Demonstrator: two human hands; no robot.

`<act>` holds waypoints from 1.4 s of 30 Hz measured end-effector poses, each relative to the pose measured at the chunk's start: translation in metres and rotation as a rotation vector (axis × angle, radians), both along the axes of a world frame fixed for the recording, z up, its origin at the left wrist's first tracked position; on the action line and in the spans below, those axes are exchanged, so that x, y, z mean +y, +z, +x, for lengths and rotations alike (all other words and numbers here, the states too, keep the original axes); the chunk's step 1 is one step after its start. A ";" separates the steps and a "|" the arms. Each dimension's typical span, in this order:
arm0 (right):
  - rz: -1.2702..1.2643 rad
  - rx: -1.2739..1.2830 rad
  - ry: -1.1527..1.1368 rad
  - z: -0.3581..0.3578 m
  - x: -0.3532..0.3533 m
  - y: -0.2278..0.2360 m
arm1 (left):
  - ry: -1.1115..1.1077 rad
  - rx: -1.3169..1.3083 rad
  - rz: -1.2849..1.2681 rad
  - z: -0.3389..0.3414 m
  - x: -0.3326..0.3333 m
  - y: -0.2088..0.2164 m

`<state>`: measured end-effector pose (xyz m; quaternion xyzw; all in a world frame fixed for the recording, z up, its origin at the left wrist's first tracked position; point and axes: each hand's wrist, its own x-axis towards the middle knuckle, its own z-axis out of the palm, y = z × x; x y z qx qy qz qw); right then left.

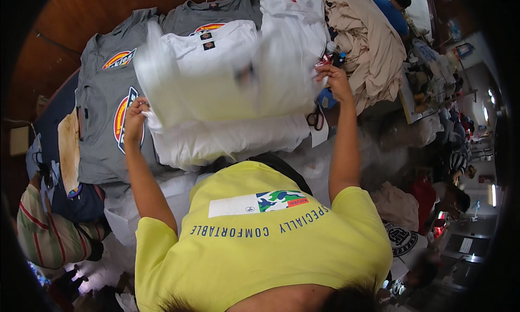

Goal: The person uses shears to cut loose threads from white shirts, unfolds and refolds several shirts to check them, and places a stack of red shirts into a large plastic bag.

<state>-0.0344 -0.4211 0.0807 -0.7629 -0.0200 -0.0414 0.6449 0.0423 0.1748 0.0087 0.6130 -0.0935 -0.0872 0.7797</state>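
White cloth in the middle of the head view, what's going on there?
A person in a yellow short-sleeved shirt is holding up a motion-blurred white cloth garment, with the bare left hand and bare right hand pinching it at opposite sides. More white cloth lies nearer the person's body. Grey T-shirts with colourful oval prints lie to the left, and a heaped beige cloth pile is to the right. The blur hides the garment's exact shape.

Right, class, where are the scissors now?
In the head view, the scissors lie right of centre, beside the white fabric, below and left of the right hand.
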 end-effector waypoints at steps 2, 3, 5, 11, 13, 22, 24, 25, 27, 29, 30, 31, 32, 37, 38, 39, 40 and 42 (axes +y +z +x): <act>0.123 -0.056 -0.077 0.009 0.009 -0.026 | -0.017 -0.107 0.051 -0.002 -0.010 -0.017; 0.169 -0.102 -0.137 0.012 0.016 -0.030 | 0.024 -0.104 0.040 -0.001 -0.009 -0.025; 0.261 -0.195 -0.256 0.012 0.026 -0.036 | 0.107 -0.099 0.020 -0.002 -0.003 -0.035; 0.403 -0.371 -0.005 -0.045 0.011 0.023 | -0.007 -0.282 -0.109 -0.051 -0.010 0.074; 0.590 -0.544 0.007 -0.048 0.010 0.052 | 0.022 -0.279 -0.091 -0.052 -0.010 0.099; 0.295 -0.056 -0.439 -0.015 0.021 -0.024 | 0.224 0.214 0.198 -0.007 -0.025 0.017; 0.112 -0.109 -0.501 -0.033 0.018 -0.037 | 0.286 0.159 0.233 -0.024 -0.026 0.014; 0.038 -0.099 -0.539 -0.043 0.017 -0.041 | 0.155 0.065 0.381 -0.024 -0.003 0.000; 0.019 0.057 -0.550 -0.064 0.026 -0.029 | 0.211 0.144 0.291 -0.047 -0.013 0.018; 0.041 0.112 -0.537 -0.085 0.035 -0.007 | 0.250 0.177 0.207 -0.071 -0.021 0.043; 0.049 0.142 -0.535 -0.094 0.037 0.002 | 0.238 0.149 0.095 -0.078 -0.023 0.052; 0.186 0.087 -0.501 -0.100 0.040 0.009 | 0.226 0.121 -0.016 -0.083 -0.025 0.060; 0.209 0.114 -0.446 -0.105 0.040 0.016 | 0.222 0.097 -0.127 -0.091 -0.028 0.069; 0.073 0.376 -0.213 -0.122 0.029 0.020 | 0.199 0.356 0.287 -0.101 -0.013 0.032; 0.000 0.436 -0.194 -0.127 0.034 0.019 | 0.194 0.350 0.321 -0.109 -0.013 0.039; 0.071 0.368 -0.194 -0.132 0.042 0.016 | 0.190 0.343 0.353 -0.116 -0.012 0.045; 0.187 0.322 -0.221 -0.138 0.045 0.018 | 0.186 0.337 0.385 -0.122 -0.010 0.047; 0.408 0.226 -0.263 -0.143 0.049 0.029 | 0.227 0.132 0.272 -0.130 -0.001 0.061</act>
